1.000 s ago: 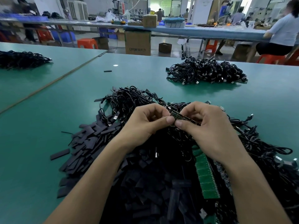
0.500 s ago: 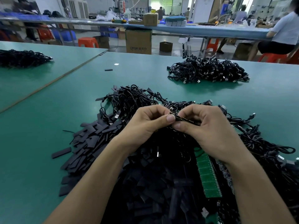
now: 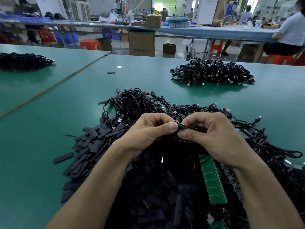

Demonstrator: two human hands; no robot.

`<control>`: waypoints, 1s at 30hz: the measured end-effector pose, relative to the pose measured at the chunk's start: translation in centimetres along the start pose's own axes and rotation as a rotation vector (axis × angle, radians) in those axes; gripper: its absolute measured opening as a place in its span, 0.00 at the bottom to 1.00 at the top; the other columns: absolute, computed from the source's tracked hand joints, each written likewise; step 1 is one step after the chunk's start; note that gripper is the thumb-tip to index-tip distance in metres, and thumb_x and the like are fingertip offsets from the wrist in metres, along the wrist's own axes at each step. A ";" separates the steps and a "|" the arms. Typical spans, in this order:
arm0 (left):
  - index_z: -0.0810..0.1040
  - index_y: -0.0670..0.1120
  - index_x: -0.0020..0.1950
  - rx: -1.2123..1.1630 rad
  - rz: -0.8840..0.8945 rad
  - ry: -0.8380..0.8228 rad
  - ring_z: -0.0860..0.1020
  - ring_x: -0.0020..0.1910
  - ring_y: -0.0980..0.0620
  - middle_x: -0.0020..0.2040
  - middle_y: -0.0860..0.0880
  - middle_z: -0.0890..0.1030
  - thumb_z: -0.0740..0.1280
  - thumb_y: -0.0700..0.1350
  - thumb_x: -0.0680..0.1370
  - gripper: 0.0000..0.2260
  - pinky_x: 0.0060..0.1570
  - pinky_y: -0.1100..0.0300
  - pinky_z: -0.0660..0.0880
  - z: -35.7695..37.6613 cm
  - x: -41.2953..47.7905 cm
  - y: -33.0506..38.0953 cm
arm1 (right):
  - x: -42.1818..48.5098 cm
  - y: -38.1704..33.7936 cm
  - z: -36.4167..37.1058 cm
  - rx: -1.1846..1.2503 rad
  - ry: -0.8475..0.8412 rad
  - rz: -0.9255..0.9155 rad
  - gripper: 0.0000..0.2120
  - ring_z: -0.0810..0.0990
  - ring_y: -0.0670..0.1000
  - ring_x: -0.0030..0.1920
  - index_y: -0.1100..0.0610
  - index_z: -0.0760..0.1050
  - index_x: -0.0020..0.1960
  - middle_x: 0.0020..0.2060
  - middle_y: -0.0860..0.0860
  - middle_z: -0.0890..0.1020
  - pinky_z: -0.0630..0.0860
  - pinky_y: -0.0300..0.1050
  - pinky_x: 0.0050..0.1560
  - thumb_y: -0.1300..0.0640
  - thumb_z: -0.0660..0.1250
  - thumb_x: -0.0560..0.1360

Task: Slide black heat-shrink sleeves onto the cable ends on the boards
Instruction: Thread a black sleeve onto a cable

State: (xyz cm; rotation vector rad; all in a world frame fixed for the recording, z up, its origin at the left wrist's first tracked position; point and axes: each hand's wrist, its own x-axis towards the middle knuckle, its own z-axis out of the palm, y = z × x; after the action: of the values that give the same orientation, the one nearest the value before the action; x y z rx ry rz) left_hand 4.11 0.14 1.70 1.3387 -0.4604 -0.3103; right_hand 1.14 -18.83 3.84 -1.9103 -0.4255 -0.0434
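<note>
My left hand (image 3: 148, 131) and my right hand (image 3: 212, 138) meet above a heap of black cables (image 3: 137, 103). Between them they pinch a narrow green board strip (image 3: 189, 126), seen edge-on, with thumbs and forefingers at its left end. Whether a sleeve sits between the left fingers is hidden. A pile of flat black heat-shrink sleeves (image 3: 92, 142) spreads under and left of my left forearm. A long green panel of boards (image 3: 212, 180) lies between my forearms.
A second heap of black USB cables (image 3: 212, 73) lies far right on the green table (image 3: 41, 146). A third heap (image 3: 23, 61) sits on the left table. One stray sleeve (image 3: 111, 72) lies mid-table. A person sits on a red stool at the back right.
Both hands stay pinched on the board strip; they have shifted very slightly with small finger movements. Nothing was let go or picked up.
</note>
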 end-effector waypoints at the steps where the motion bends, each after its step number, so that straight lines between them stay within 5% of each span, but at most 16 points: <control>1: 0.84 0.51 0.34 0.006 -0.009 0.004 0.73 0.27 0.63 0.30 0.57 0.78 0.73 0.44 0.73 0.08 0.28 0.73 0.69 0.0 0.0 0.0 | 0.0 0.0 0.0 -0.001 -0.005 -0.004 0.04 0.83 0.45 0.41 0.54 0.83 0.43 0.38 0.52 0.86 0.78 0.36 0.45 0.60 0.77 0.70; 15: 0.83 0.52 0.32 0.030 -0.040 0.039 0.71 0.28 0.62 0.30 0.57 0.77 0.71 0.44 0.72 0.08 0.30 0.70 0.65 -0.1 0.3 -0.6 | 0.0 -0.1 -0.1 -0.014 -0.026 -0.033 0.04 0.82 0.43 0.39 0.57 0.83 0.43 0.38 0.52 0.86 0.77 0.35 0.45 0.62 0.76 0.71; 18: 0.83 0.52 0.32 0.000 -0.044 0.020 0.72 0.28 0.62 0.30 0.57 0.77 0.79 0.44 0.68 0.08 0.29 0.71 0.66 0.0 0.3 -0.9 | 0.1 0.0 -0.1 0.006 -0.025 -0.042 0.04 0.82 0.44 0.39 0.60 0.82 0.44 0.39 0.55 0.85 0.77 0.35 0.45 0.62 0.76 0.71; 23: 0.83 0.52 0.33 -0.145 -0.082 -0.006 0.75 0.30 0.62 0.30 0.57 0.79 0.82 0.62 0.57 0.17 0.29 0.71 0.67 0.3 0.4 -1.2 | 0.3 -0.5 -0.1 -0.015 -0.044 -0.063 0.05 0.82 0.42 0.38 0.56 0.82 0.41 0.36 0.48 0.85 0.77 0.34 0.44 0.56 0.76 0.68; 27: 0.82 0.52 0.32 -0.081 -0.077 0.108 0.74 0.28 0.62 0.31 0.56 0.79 0.79 0.54 0.66 0.10 0.27 0.71 0.66 0.5 0.4 -0.6 | 0.3 -0.6 -0.1 -0.120 0.060 -0.046 0.06 0.84 0.47 0.39 0.53 0.82 0.41 0.37 0.49 0.85 0.81 0.44 0.45 0.59 0.78 0.69; 30: 0.82 0.50 0.37 0.018 0.141 0.290 0.75 0.30 0.63 0.33 0.56 0.80 0.72 0.52 0.71 0.07 0.29 0.72 0.69 1.2 0.6 0.2 | 0.2 -0.7 -0.1 -0.138 0.212 -0.012 0.07 0.83 0.49 0.39 0.50 0.79 0.41 0.37 0.48 0.84 0.79 0.43 0.44 0.57 0.77 0.70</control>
State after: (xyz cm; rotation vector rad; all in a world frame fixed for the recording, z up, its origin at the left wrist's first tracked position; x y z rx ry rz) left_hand 4.00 -1.12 2.19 1.3357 -0.3119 0.0062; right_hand 1.13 -18.64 4.52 -2.0138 -0.2965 -0.2872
